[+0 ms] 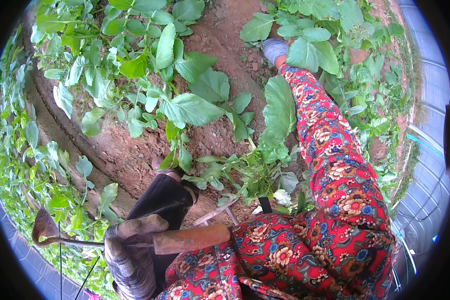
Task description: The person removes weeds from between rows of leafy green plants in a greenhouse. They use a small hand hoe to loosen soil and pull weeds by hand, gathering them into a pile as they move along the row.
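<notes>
My left hand (131, 240), in a worn, soiled work glove, is closed around a hand hoe near its wooden handle (191, 239). The hoe's rusty metal blade (45, 227) points away to the far left, over low plants. My right arm, in a red floral sleeve, reaches up and away, and my right hand (275, 49), with a pale glove at the wrist, is mostly hidden by broad green leaves (303, 54). What its fingers touch cannot be seen. Below it, a long leaf (278, 118) lies beside the sleeve, above a heap of leafy green plants (257, 174).
Tall leafy plants (189, 108) stand in the brown soil (120, 157) ahead. A furrow curves along the left. My dark-trousered leg is at the lower middle. Plastic sheeting (431, 86) with ribs and thin cords borders the right side.
</notes>
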`<state>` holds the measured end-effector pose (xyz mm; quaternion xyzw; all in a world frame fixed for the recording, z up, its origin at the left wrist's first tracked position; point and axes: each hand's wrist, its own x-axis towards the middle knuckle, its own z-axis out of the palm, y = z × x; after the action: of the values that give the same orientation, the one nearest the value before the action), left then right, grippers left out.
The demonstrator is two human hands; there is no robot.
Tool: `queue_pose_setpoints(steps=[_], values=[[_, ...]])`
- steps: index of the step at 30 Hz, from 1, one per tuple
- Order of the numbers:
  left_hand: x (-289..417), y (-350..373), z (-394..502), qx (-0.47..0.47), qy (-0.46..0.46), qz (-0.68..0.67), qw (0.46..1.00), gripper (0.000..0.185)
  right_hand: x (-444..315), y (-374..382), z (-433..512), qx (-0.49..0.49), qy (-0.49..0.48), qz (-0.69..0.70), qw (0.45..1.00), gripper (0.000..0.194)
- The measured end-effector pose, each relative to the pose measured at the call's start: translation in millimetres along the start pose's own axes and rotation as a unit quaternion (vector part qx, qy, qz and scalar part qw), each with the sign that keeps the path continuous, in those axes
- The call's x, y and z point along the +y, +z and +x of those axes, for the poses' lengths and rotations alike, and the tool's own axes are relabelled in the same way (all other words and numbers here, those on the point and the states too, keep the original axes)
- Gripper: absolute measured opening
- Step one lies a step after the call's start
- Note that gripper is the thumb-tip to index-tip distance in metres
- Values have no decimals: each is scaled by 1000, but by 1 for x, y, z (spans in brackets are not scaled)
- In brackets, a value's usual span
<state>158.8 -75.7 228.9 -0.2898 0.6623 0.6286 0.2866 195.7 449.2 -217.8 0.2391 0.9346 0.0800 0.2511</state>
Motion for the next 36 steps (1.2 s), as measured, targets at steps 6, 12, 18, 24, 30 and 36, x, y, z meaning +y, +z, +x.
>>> queue_pose_setpoints(steps=[6, 12, 18, 24, 30, 36], values=[[-8, -4, -1, 52, -17, -10, 998, 54, -23, -88, -32, -12, -9, 187, 982, 39], [-4, 0, 6, 5, -3, 0, 1000, 51, 6, -43, -67, 68, 90, 436, 893, 51], [-2, 4, 5, -10, 8, 19, 1000, 50, -52, -36, -110, -88, 169, 297, 936, 75], [2, 8, 6, -40, 17, 32, 999, 49, -64, -48, -119, -153, 150, 272, 938, 65], [2, 9, 4, -61, 29, 49, 997, 48, -71, -73, -104, -26, 13, 223, 974, 58], [4, 9, 0, -98, 53, 73, 991, 47, -70, -68, -73, -77, -37, 178, 980, 43]])
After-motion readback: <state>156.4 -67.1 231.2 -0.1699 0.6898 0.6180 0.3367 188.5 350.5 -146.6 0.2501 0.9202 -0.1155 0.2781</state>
